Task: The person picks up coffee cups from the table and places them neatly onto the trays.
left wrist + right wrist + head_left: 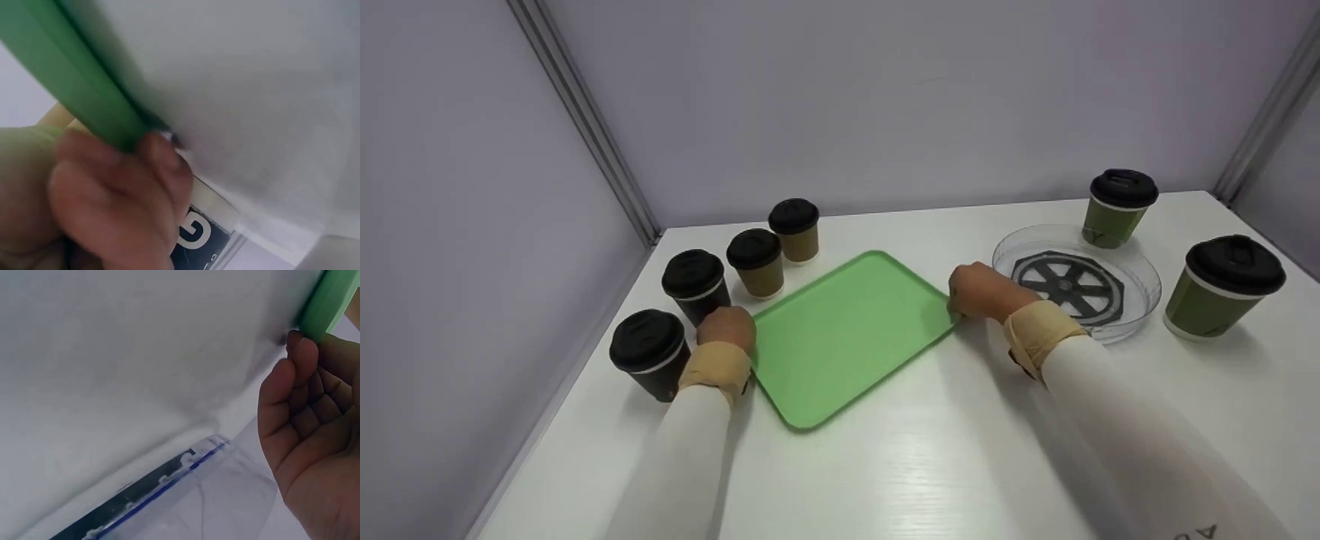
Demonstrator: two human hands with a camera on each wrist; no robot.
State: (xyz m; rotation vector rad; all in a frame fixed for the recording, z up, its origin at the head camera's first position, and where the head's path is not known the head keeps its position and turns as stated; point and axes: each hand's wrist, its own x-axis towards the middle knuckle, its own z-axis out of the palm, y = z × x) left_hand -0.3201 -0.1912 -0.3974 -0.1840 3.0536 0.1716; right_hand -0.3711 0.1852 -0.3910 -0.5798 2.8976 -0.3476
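A light-green rectangular serving tray (851, 337), its corners rounded, its low rim framing a smooth, matte base, is extending diagonally over a glossy white table (960, 457). My left hand (727, 328) and right hand (988, 292) are pinching its opposite edges, fingers curled. Left of the tray, two black cups (651, 352) and two brown cups (757, 264) are standing, lidded; right of it, a clear round dish (1144, 304) is sitting near two green cups (1222, 289).

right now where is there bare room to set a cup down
Bare table: in front of the green tray, between the sleeves; also behind the tray, between the brown cups and clear dish. Crowded: the tray's left, with dark cups by the left hand.
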